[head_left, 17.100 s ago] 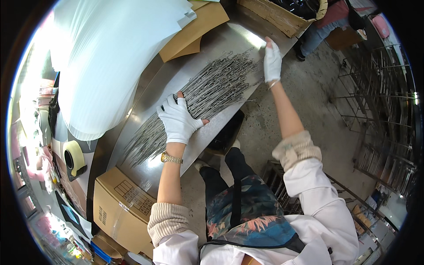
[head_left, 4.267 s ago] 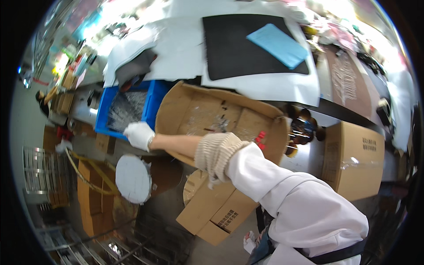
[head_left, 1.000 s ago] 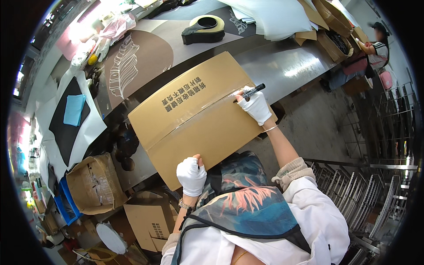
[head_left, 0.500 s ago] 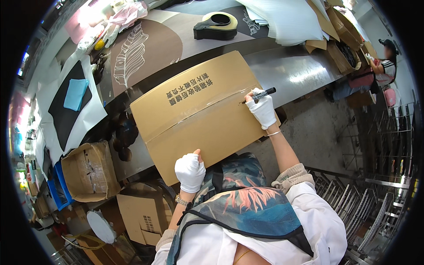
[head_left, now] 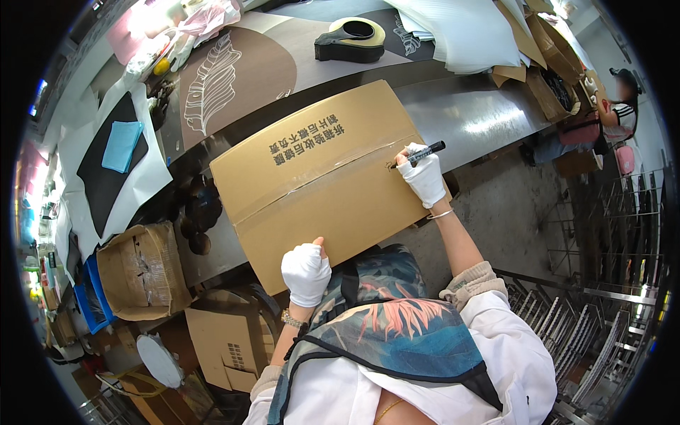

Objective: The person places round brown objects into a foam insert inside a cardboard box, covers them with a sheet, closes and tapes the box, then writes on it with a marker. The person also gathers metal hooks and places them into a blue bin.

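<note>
A large brown cardboard box (head_left: 322, 212) with dark print and a taped middle seam lies in front of me, tilted across the metal table edge. My right hand (head_left: 425, 180), in a white glove with bare fingertips, pinches a black marker (head_left: 427, 152). Its lower end is at the box's right part, beside a small dark mark by the seam. My left hand (head_left: 306, 274), gloved alike, rests curled on the near left edge of the box with the thumb showing. Its other fingertips are hidden, so what they hold, if anything, cannot be seen.
A tape dispenser (head_left: 350, 40) stands on the patterned mat beyond the box. White foam sheets (head_left: 460, 32) lie at the back right, and blue cloths (head_left: 122, 146) on the left. An open carton (head_left: 145, 273) sits at lower left. Metal racks (head_left: 574, 340) and another person (head_left: 623, 106) are to the right.
The marker and my right hand have shifted very slightly to the right, and the small dark mark by the seam shows a little more. My left hand stays on the box.
</note>
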Demonstrator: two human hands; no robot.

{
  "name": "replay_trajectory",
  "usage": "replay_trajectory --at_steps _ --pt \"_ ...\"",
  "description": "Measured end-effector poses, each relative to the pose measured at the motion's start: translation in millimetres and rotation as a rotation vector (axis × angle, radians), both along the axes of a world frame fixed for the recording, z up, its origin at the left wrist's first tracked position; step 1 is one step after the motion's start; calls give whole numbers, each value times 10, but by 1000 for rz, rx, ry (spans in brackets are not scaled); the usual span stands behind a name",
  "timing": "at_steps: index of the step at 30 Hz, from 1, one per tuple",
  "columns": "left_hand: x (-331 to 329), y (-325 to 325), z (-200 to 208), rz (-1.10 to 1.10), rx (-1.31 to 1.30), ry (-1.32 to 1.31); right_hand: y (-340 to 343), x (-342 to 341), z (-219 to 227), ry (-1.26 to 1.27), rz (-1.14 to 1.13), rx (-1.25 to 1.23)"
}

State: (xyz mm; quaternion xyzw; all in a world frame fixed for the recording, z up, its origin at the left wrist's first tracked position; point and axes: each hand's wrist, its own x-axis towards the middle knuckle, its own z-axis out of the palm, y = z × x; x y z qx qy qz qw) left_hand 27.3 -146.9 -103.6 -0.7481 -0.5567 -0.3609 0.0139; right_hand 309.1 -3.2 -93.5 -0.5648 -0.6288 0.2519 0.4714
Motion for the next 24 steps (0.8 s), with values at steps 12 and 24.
replay_trajectory --at_steps 12,24 --pt "-11 2 -9 -26 31 -21 92 121 -8 75 -95 -23" --pt "-20 -43 32 -2 -92 12 124 127 -5 -79 -52 -45"
